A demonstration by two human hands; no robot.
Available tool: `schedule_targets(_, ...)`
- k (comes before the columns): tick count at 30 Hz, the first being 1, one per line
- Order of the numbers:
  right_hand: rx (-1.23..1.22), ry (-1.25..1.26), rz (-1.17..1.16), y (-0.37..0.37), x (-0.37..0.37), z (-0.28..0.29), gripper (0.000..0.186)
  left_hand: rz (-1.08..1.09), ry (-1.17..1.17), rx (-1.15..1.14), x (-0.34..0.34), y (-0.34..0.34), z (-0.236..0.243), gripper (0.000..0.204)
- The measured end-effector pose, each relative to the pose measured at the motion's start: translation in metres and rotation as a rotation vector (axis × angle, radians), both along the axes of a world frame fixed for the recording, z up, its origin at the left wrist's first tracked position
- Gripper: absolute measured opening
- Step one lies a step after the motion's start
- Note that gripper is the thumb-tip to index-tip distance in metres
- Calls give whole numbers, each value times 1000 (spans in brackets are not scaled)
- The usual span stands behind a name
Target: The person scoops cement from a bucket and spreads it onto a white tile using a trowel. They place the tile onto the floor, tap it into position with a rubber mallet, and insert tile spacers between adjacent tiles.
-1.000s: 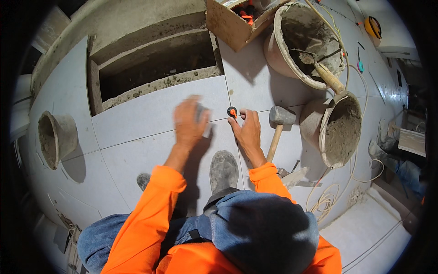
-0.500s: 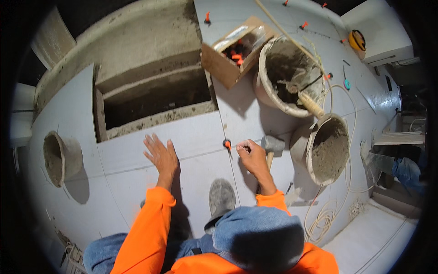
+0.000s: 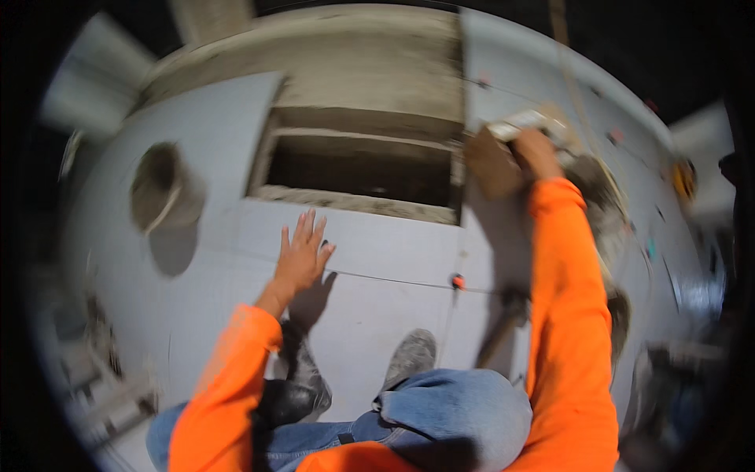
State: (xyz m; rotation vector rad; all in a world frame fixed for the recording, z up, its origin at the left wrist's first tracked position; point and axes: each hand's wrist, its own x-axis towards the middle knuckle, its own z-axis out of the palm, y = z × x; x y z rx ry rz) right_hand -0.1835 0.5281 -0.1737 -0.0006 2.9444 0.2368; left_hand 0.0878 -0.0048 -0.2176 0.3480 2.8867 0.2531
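My left hand point(image 3: 301, 258) lies flat, fingers spread, on a large pale grey floor tile point(image 3: 362, 248) in front of a rectangular recess point(image 3: 358, 167) in the floor. My right hand point(image 3: 536, 152) reaches far forward to a brown cardboard box point(image 3: 494, 164) at the upper right; motion blur hides whether its fingers hold anything. A small red tile clip point(image 3: 457, 281) sits in the joint between tiles, between my two arms. A wooden-handled mallet point(image 3: 503, 326) lies beside my right sleeve.
A grey bucket point(image 3: 161, 189) stands on the tiles at the left. A mortar-smeared bucket point(image 3: 602, 200) shows behind my right arm. More small red clips point(image 3: 615, 135) dot the far tile joints. My dusty shoes point(image 3: 409, 358) rest on the near tiles.
My right hand has left the red clip and stretched forward to the cardboard box. The view has swung left and blurred. My left hand stays flat on the tile.
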Motion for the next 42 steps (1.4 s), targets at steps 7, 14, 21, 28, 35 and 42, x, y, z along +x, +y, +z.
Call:
schedule_targets(7,89,367,78,33,13,50,25,236,-401,-496,66,-234,189,74)
schedule_targets(14,-821,223,96,-96,75,177,24,429,-281,-3,109,-221,88,78)
schedule_targets(21,-1300,-677,150,-333,126,139,26,249,62,37,61,-155,-46,76)
schedule_targets(28,-1584,-917,-300,-493,154,33,16,317,178,218,82,-164,-85,76)
schedule_targets(35,-1648,-939,-506,-544,174,-24,17,546,227,151,94,-195,-91,78)
schedule_targets(42,-1817,-897,-668,-565,192,-48,18,535,130,216,100,-195,-87,80)
